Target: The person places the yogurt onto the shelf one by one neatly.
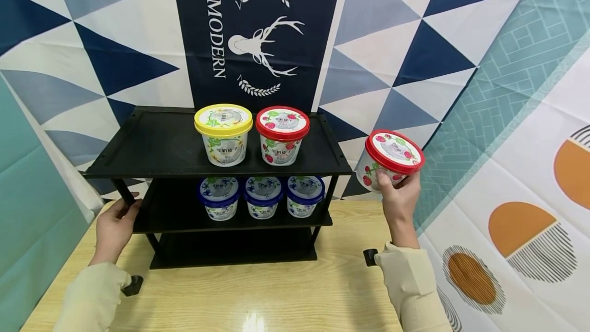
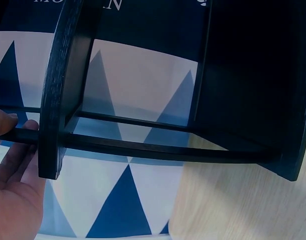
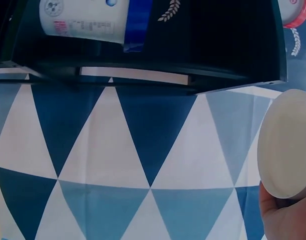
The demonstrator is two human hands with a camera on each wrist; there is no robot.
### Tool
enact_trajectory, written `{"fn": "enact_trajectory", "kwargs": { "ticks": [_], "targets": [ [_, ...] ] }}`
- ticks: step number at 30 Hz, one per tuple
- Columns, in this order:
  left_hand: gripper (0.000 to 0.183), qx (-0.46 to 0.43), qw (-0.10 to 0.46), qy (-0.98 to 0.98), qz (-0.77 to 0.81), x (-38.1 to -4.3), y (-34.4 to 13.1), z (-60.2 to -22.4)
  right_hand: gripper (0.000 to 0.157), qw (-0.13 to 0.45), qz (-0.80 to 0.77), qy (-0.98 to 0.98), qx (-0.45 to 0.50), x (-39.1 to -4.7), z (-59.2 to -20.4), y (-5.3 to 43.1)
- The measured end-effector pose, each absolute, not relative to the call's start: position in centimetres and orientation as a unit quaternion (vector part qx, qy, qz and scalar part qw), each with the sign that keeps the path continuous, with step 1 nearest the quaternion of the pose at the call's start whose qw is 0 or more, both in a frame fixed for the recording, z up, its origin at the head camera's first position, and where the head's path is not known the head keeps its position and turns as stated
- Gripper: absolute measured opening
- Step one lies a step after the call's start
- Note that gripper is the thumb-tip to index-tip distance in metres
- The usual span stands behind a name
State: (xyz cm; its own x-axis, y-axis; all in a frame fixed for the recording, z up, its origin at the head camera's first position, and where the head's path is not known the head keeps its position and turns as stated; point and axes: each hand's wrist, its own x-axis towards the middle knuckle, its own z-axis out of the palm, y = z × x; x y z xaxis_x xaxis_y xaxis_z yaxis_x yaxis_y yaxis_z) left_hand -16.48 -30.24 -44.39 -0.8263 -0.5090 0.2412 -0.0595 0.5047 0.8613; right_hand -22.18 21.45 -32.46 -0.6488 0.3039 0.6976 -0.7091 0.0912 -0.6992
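My right hand holds a red-lidded tub with raspberry pictures, raised and tilted to the right of the black shelf. In the right wrist view the pale base of this red-lidded tub faces the camera. My left hand grips the shelf's left post, thumb and fingers around it, just above the middle board; the left wrist view shows the post between them. On the top board stand a yellow-lidded tub and another red-lidded tub, side by side.
Three blue-lidded tubs stand in a row on the middle board. The shelf's bottom board rests on the light wooden table. Behind it hangs a patterned cloth with a deer head and triangles; more cloth hangs at both sides.
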Motion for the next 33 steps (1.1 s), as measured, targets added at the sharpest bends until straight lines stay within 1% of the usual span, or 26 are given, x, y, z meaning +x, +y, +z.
{"fn": "enact_trajectory", "kwargs": {
  "ticks": [8,20,33],
  "targets": [
    [0.027,0.179,0.243,-0.830,-0.468,-16.6,-30.3,-44.4,0.053,0.388,0.652,-0.629,0.173,-22.1,-31.5,20.8],
    [0.033,0.178,0.238,-0.836,-0.461,-16.5,-30.5,-44.5,0.052,0.383,0.645,-0.637,0.180,-22.6,-31.0,20.3],
    [0.030,0.181,0.241,-0.833,-0.465,-16.5,-30.1,-44.3,0.051,0.345,0.653,-0.649,0.182,-22.3,-29.9,19.4]
  ]
}}
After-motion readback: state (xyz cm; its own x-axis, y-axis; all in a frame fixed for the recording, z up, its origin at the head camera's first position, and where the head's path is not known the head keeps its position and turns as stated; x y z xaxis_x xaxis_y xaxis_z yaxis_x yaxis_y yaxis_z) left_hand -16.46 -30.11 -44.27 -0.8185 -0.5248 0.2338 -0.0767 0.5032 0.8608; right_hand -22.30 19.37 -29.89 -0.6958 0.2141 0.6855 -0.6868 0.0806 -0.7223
